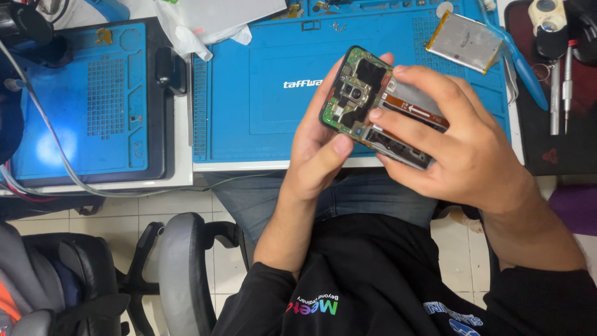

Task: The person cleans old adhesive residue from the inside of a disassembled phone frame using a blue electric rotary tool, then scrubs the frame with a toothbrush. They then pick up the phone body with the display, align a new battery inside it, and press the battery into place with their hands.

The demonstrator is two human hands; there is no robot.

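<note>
Both hands hold an opened smartphone (pixel 373 106) above the near edge of the blue repair mat (pixel 261 93) on the worktop, back cover off so the green circuit board faces up. The left hand (pixel 320 143) cradles it from beneath, thumb clenched against its near edge, seemingly to steady it. The right hand (pixel 460 149) grasps its right end, fingers (pixel 404 127) lying across the exposed interior. A loose battery (pixel 465 40) lies far right.
</note>
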